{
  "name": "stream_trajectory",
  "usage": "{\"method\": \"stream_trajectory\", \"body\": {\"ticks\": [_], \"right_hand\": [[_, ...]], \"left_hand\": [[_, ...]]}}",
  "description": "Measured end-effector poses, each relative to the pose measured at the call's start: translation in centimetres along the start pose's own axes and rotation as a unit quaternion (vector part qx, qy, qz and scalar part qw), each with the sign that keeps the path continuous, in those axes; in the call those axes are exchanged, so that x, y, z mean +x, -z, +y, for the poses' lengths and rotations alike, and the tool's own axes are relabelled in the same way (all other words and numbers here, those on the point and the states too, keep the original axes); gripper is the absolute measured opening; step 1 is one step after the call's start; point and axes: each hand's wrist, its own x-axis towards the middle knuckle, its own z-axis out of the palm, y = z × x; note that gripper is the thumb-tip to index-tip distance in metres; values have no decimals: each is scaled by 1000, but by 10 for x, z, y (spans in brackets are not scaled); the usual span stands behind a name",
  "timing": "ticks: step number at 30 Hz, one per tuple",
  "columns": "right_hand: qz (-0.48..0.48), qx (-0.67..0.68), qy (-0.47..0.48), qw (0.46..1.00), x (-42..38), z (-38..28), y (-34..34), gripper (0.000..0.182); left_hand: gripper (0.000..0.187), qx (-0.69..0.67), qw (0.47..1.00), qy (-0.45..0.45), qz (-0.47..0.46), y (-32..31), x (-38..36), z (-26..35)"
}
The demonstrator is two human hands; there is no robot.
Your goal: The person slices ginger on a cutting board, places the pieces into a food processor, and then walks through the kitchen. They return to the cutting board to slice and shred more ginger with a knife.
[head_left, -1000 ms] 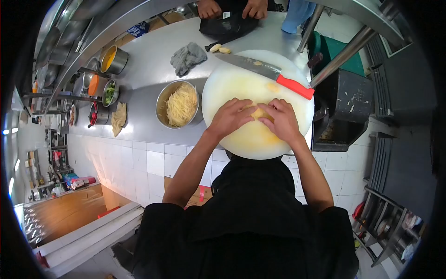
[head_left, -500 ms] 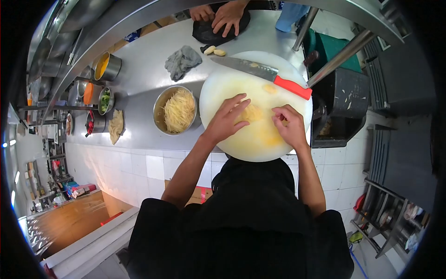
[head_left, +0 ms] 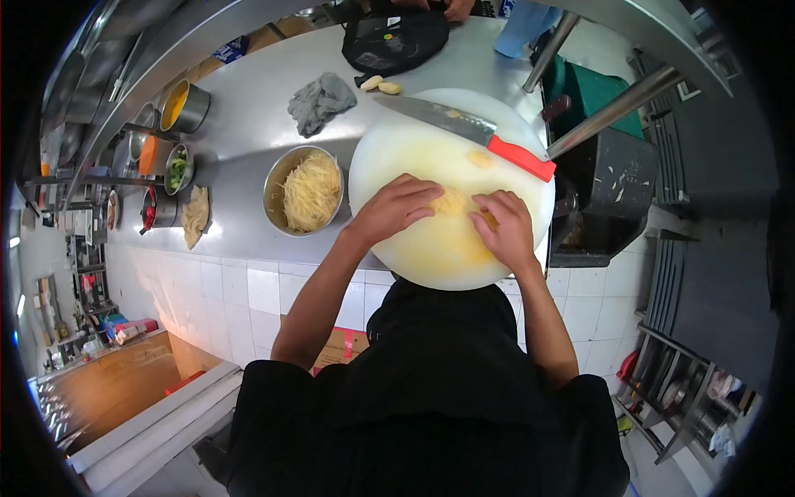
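On the round white cutting board lies a small pile of pale yellow shreds. My left hand is at the pile's left side, fingers drawn together and tips against the shreds. To the right of the pile is my right hand, its fingers curled toward the thumb; a small yellowish patch shows between them, too hidden to name. A cleaver with a red handle rests across the far part of the board, its blade pointing left. Left of the board stands a metal bowl of yellow shreds.
A grey cloth, two pale peeled pieces and a black bag lie beyond. Another person's hand is at the far edge. Metal containers stand left; a metal post crosses at the right.
Both my hands have closed their fingers more, and my right hand has moved slightly left toward the pile. The other person's hands have moved back off the black bag.
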Motion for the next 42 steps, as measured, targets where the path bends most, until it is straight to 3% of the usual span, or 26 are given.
{"method": "stream_trajectory", "body": {"ticks": [11, 13, 20, 29, 31, 36, 39, 42], "right_hand": [[-1, -84, -1, 996, 1, -9, -7, 25], [-5, -87, -2, 996, 1, -8, -7, 24], [5, -91, 17, 996, 0, -8, -9, 23], [5, -97, 1, 995, 0, -10, -9, 24], [5, -92, 2, 996, 0, -10, -8, 25], [32, -19, 5, 999, -4, 6, -10, 24], [32, 5, -22, 999, -7, 8, -9, 21], [25, 14, -22, 999, -4, 4, -7, 19]], "left_hand": [[51, 11, 996, 63, 62, -6, -6, 23], [52, -60, 986, 151, 44, -4, -9, 26], [47, -23, 990, 95, 98, -14, -11, 16], [46, -44, 991, 116, 47, -10, -3, 24], [60, 76, 989, 94, 87, -10, 4, 44], [72, 109, 985, 93, 95, -56, 18, 47], [64, 154, 979, 57, 118, -69, 15, 40], [55, 154, 979, 76, 109, -70, 15, 39]]}}
